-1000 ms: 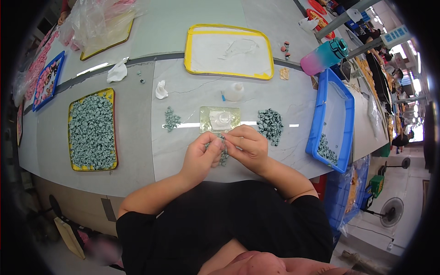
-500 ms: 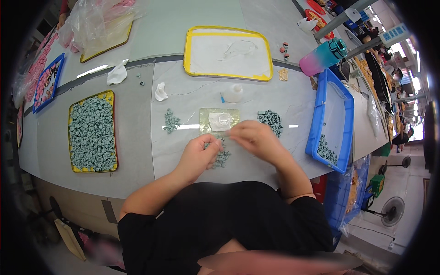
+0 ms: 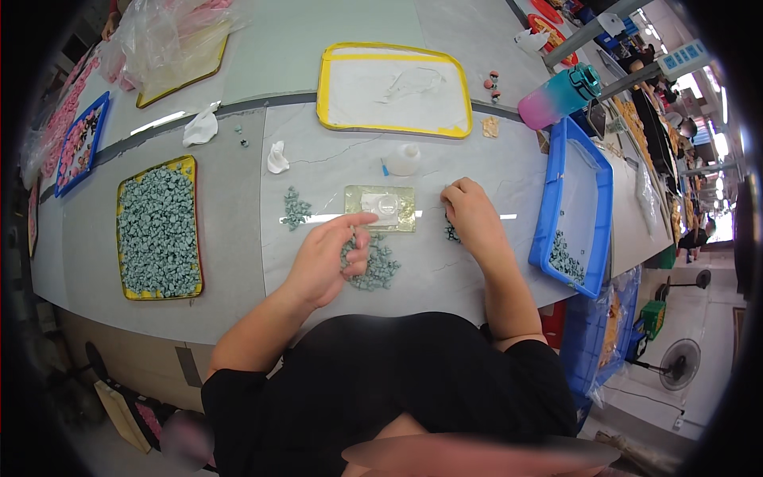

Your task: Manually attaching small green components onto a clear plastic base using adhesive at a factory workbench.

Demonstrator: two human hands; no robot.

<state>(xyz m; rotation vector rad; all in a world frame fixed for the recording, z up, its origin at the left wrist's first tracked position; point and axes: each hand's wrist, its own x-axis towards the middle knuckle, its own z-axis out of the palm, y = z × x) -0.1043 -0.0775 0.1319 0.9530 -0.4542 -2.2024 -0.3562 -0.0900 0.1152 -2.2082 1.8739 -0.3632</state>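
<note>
My left hand (image 3: 324,256) hovers over a loose pile of small pale green pieces (image 3: 380,270). Its index finger stretches toward a small clear round dish (image 3: 386,208), the other fingers are loosely bent and apart, and I see nothing held. The dish rests on white paper on a yellowish translucent block (image 3: 404,224). To the right, my right hand (image 3: 474,216) reaches down onto a pile of dark green pieces (image 3: 451,232), covering most of it. Its fingers are bent together, their tips partly hidden; what they pinch cannot be made out.
A white squeeze bottle (image 3: 405,160) stands behind the block. More green pieces (image 3: 296,208) lie left. A yellow-rimmed tray (image 3: 193,171) is full of green pieces; another yellow-rimmed tray (image 3: 397,127) sits behind. On the right are a blue bin (image 3: 543,230) and a drink bottle (image 3: 548,103).
My hands, together over the near pile before, have parted. The right one moved right onto the dark green pile; the left loosened its pinch and stretched its index finger toward the dish.
</note>
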